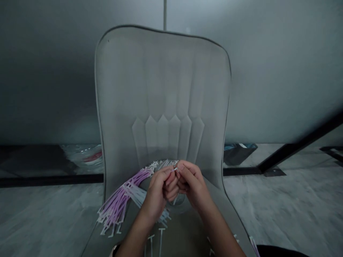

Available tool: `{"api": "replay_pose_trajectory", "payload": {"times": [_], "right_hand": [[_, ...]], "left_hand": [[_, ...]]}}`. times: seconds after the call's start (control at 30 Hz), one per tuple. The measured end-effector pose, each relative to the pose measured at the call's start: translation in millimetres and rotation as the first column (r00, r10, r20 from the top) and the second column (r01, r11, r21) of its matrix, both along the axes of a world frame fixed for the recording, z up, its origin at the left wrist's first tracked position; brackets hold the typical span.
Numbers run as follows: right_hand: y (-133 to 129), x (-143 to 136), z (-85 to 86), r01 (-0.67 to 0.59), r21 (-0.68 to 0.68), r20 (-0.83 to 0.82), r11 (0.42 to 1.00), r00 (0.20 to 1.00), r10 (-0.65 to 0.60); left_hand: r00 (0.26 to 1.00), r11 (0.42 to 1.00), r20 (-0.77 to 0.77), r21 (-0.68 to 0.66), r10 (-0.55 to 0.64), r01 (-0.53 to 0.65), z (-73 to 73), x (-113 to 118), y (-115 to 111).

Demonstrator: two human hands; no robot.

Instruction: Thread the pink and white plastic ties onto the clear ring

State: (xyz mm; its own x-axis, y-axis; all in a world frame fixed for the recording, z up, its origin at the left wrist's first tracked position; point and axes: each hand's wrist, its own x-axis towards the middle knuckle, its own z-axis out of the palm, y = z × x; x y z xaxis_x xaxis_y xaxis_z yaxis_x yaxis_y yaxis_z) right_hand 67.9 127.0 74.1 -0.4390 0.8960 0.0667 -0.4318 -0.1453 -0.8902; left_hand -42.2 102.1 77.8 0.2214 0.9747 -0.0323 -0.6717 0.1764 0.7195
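Observation:
My left hand (160,185) and my right hand (195,182) meet above the seat of a grey chair. Thumbs and fingertips of both pinch a small pale strip (174,169), too small to name for sure. Left of my hands lies a bundle of thin purple sticks (120,200) with white T-shaped ends. Pale bluish-white sticks (136,195) cross it and run partly behind my left hand. Beneath my fingers is something round and clear (180,204), mostly covered. Two white T-ended sticks (160,241) lie nearer to me.
The padded chair back (163,89) rises behind my hands, in front of a grey panel (268,71). Clear plastic wrapping (83,157) shows at the left, a dark bag or box (239,154) at the right. A black slanted bar (297,146) meets the floor.

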Motion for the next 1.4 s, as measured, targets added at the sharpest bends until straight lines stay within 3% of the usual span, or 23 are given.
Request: {"api": "replay_pose_trajectory", "payload": {"times": [0.47,0.77,1.4], "right_hand": [[1.0,1.5,0.7,0.006,0.024,0.026,1.0,1.0,-0.007],[-1.7,-1.3,1.5,-0.007,-0.009,-0.012,1.0,1.0,0.007],[-3.1,-3.0,1.6,0.003,0.014,0.026,1.0,1.0,-0.004]], "left_hand": [[1.0,1.0,0.004,0.023,-0.02,0.02,0.0,0.7,0.8],[0.999,1.0,-0.047,0.006,0.015,-0.015,-3.6,-1.0,2.0],[0.978,0.992,-0.177,-0.05,0.108,-0.119,4.7,1.6,0.3]]}}
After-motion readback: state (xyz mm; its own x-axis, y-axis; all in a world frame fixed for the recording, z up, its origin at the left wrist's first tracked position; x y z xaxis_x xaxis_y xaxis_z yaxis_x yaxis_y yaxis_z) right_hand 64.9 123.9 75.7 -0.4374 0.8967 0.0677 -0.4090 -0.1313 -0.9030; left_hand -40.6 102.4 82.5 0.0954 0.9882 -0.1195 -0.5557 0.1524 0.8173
